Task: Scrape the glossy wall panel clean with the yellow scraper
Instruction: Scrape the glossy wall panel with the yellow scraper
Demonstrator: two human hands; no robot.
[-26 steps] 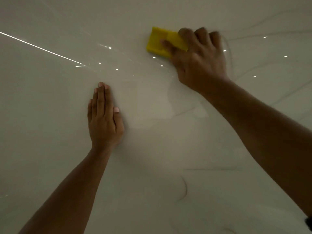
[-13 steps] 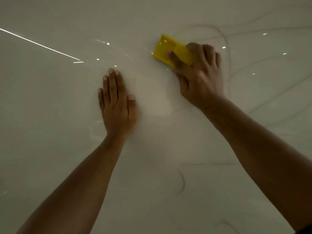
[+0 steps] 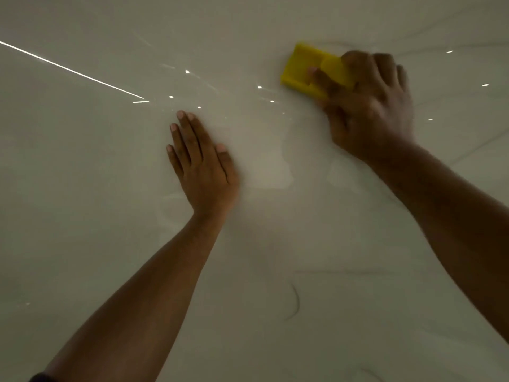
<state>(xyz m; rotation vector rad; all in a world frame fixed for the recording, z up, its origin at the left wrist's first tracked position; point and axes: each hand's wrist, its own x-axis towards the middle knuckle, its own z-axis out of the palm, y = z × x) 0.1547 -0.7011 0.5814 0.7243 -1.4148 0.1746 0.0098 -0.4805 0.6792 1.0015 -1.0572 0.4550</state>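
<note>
Head view of a scraping stroke on a glossy wall panel (image 3: 82,188), pale with faint dark veining and bright reflected light spots. The right hand (image 3: 369,111) is curled around the yellow scraper (image 3: 303,71), thumb laid across its face and fingers wrapped over its right end; the scraper lies flat against the panel in the upper right of the view, its left end projecting clear of the grip. Both hand and scraper are slightly blurred, so the exact angle of the working edge cannot be told. The left hand (image 3: 201,164) is open, fingers extended and pressed close together, palm flat against the panel, well to the left of and below the scraper; it holds nothing and appears to serve as a brace.

Probable risks. The grip covers only one end of the scraper, so uneven pressure could tip a corner into the glossy finish and score it. A smooth panel offers little friction: the bracing palm may slide and the person's balance shift onto the scraper. The flat palm is also likely to leave smears on the polished surface. Dim lighting and strong reflections make residue hard to distinguish from veining, so patches could be missed or clean areas worked needlessly.
</note>
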